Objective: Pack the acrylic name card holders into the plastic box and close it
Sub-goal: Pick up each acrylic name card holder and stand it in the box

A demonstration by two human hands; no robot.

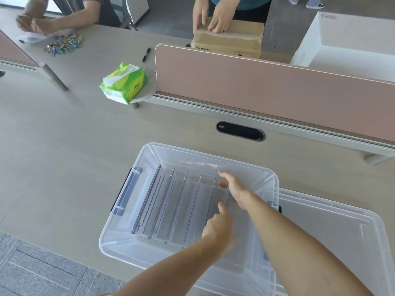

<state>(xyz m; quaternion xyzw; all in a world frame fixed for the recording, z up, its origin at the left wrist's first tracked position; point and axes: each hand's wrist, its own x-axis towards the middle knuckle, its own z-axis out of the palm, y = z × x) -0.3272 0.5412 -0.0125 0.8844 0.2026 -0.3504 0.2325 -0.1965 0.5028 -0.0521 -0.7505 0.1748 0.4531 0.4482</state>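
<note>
- Clear plastic storage box [149, 242] sits open in the lower centre of the frame on a pale wood-grain desk [64, 157], with a grey latch handle [126, 193] on its left wall.
- Transparent acrylic name card holders [171, 206] stand on edge in a row inside the box, filling its left and middle part; the right part of the box floor is bare.
- The box's clear plastic lid [331, 231] lies flat just beside the box, at lower right, touching or slightly under its right rim.
- The left hand [218, 229] reaches into the box from the bottom edge, index finger extended to the near end of the rightmost holder.
- The right hand [233, 189] is over the far end of that same holder, fingers loosely spread; whether it grips the holder cannot be told.
- A pink partition panel [267, 92] runs behind the box, well apart from it.
- A green tissue pack [124, 82] sits at upper left of centre.
</note>
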